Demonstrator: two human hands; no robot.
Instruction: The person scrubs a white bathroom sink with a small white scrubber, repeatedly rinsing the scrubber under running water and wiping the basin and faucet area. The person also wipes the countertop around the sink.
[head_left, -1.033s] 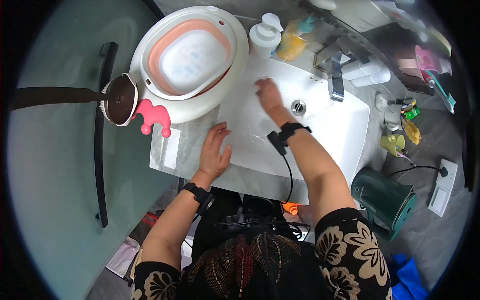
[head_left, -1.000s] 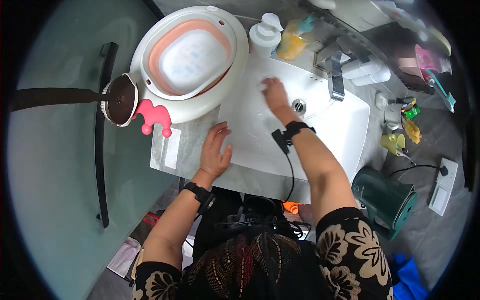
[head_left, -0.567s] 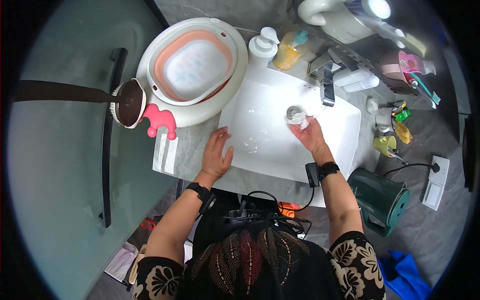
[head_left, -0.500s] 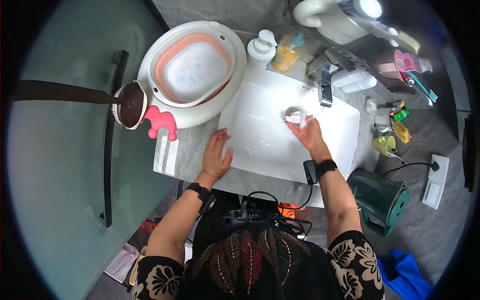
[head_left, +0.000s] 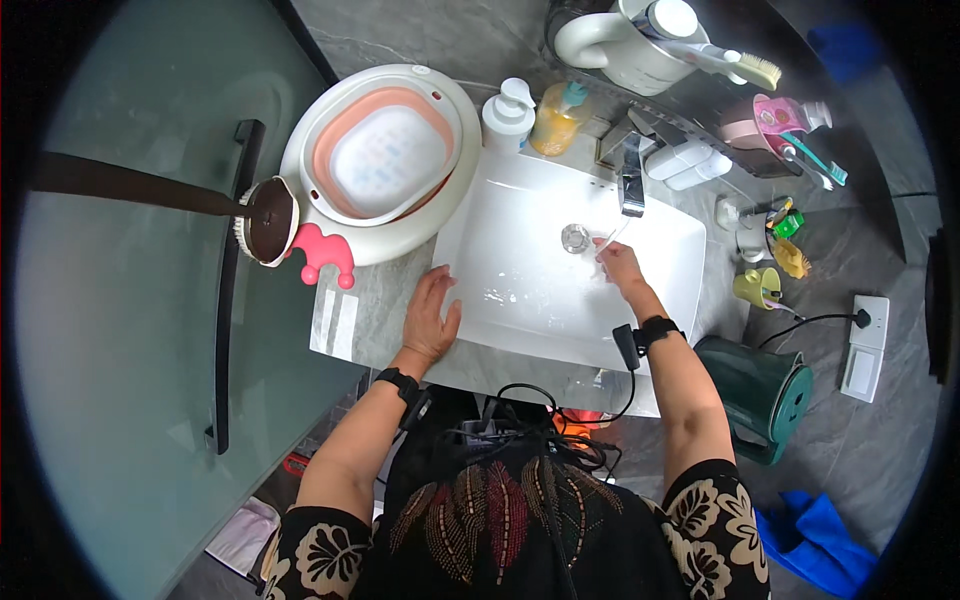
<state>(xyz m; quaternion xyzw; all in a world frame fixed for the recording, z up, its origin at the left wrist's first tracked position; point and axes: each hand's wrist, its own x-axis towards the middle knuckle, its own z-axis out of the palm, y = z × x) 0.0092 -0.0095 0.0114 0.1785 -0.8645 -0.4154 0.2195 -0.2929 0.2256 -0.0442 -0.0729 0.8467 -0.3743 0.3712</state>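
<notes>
My left hand [head_left: 431, 318] rests with fingers spread on the left front rim of the white sink [head_left: 520, 335]. Over the basin, my right hand [head_left: 620, 266] has its fingers drawn together beside the metal drain [head_left: 575, 238]. A thin whitish streak [head_left: 608, 241] runs at its fingertips below the tap [head_left: 632, 185]; whether it is water or something held cannot be made out. Water drops lie on the basin floor. Both wrists wear black bands with small devices, and a cable leads from the right one.
Left of the sink sit nested pink-and-white basins [head_left: 385, 150]. Behind it stand a white pump bottle [head_left: 508, 116] and a yellow bottle [head_left: 558, 120]. On the right are a green kettle [head_left: 755, 395], a yellow cup [head_left: 757, 287] and a wall socket [head_left: 865, 348]. A glass door [head_left: 120, 350] borders the left.
My right hand has turned and its fingers have drawn together, just right of the drain. The white piece seen earlier over the drain no longer shows there. My left hand stays put.
</notes>
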